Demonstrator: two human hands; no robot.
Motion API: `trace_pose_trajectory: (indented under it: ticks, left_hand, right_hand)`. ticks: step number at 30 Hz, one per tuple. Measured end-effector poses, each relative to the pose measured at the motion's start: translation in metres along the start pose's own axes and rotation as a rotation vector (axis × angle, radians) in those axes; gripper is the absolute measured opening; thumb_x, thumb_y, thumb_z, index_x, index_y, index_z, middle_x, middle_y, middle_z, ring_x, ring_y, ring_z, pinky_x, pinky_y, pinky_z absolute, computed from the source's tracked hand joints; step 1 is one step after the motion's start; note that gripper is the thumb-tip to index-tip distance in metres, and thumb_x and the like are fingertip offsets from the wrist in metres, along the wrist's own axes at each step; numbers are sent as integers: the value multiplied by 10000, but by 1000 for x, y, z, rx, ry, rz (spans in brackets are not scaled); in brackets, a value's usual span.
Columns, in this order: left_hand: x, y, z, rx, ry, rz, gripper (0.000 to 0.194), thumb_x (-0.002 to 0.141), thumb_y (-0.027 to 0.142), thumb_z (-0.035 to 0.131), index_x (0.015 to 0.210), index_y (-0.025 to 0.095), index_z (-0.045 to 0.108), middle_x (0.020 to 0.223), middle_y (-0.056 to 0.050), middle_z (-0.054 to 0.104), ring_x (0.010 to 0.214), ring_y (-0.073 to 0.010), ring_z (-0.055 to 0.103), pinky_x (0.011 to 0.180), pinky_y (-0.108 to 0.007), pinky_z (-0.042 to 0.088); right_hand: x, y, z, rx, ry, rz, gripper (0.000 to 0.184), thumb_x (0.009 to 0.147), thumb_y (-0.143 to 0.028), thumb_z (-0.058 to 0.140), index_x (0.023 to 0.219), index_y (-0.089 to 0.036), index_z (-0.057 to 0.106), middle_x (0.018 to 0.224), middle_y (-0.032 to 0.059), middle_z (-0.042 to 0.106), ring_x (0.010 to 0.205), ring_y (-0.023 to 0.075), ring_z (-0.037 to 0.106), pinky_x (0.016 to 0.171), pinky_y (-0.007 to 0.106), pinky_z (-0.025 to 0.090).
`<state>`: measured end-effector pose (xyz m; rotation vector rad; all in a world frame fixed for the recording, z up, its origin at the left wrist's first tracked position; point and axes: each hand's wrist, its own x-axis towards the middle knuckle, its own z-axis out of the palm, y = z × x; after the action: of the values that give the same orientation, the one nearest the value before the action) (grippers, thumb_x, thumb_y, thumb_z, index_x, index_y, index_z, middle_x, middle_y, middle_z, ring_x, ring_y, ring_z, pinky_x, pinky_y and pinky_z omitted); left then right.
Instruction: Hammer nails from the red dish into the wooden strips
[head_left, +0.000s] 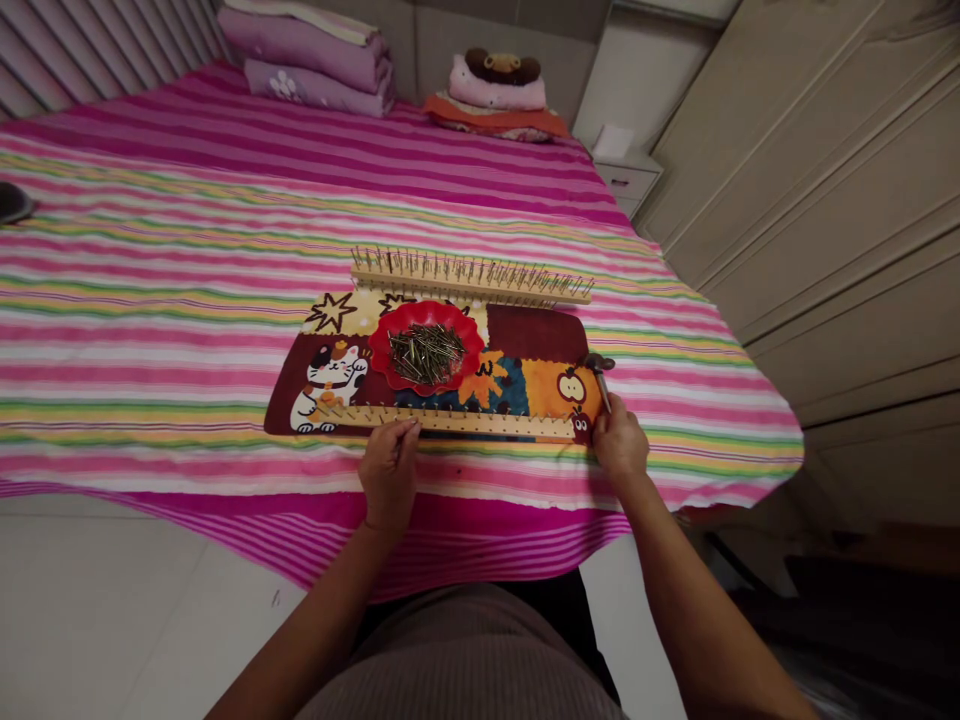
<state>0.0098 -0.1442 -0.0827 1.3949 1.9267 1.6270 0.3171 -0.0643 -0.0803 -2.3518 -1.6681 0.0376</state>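
Note:
My right hand (622,443) is wrapped round the handle of a hammer (599,366), its head raised at the right end of the mat. My left hand (390,470) is closed in a pinch at the front edge of a wooden strip (480,424); whatever its fingertips hold is too small to make out. Nails stand in rows along this strip, with small dark dots in its right part. Behind it, a red scalloped dish (380,365) holds a heap of loose nails (427,353). A second wooden strip (472,283), thick with upright nails, lies farther back.
Under these things lies a patterned mat (536,335) on a bed with a striped sheet (165,350). Folded purple bedding (315,60) and a smaller stack with a pink cloth (499,88) sit at the back. A wardrobe (817,200) stands on the right.

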Motion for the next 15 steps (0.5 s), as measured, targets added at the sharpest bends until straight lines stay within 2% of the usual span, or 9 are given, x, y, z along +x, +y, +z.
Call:
trace_pose_trajectory:
  ticks: [9,15]
  left_hand:
    - [-4,-4,3,-23,-7,-71,178,833,364,560,867,212,646,900,-32,680,879,-161,622,823,-282,458]
    - [-3,-4,2,46,-21,-61,183,837,368,552,857,210,642,848,-34,672,824,-165,611,784,-290,458]
  right_hand:
    - [-2,0,-1,-3,-8,-4,447,934,-258,414,1365,-165,481,889,79,577,613,126,386,531,254,181]
    - [-3,-2,-3,-19,-20,-1,451,934,-250,406,1373,-169,474,883,78,577,612,129,399,528,255,178]
